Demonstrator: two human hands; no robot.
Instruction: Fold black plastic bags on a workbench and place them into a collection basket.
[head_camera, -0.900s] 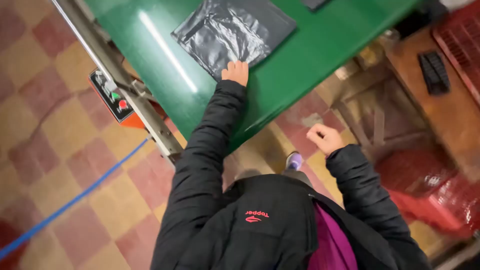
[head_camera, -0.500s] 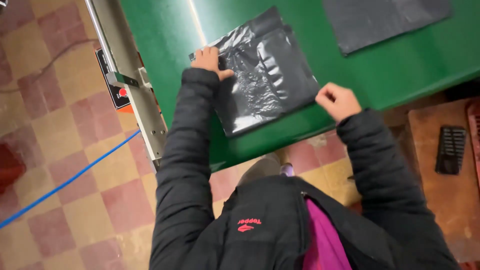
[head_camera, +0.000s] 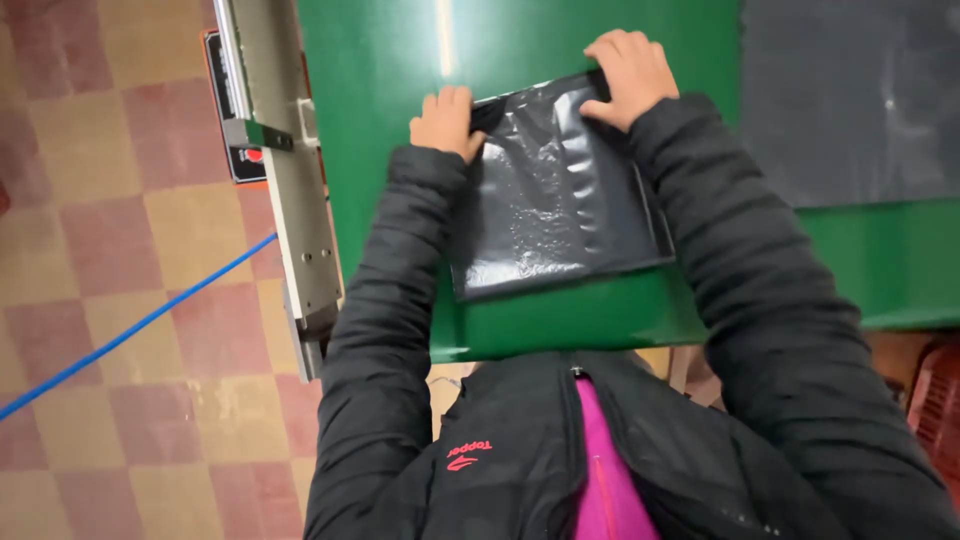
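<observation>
A glossy black plastic bag (head_camera: 555, 205) lies flat on the green table (head_camera: 390, 90), its near edge close to the table's front rim. My left hand (head_camera: 447, 122) grips the bag's far left corner with curled fingers. My right hand (head_camera: 626, 75) presses and holds the bag's far right corner. Both black jacket sleeves frame the bag on either side.
A second dark sheet (head_camera: 850, 100) lies on the table at the right. A grey metal rail (head_camera: 280, 170) with a control box with a red button (head_camera: 232, 120) runs along the table's left side. A blue cable (head_camera: 130, 330) crosses the checkered floor. A red crate edge (head_camera: 935, 400) shows at lower right.
The view has swung over the table. Both hands moved onto the black bag's far edge; the right hand came up from below the table. The bag now lies square in front of me.
</observation>
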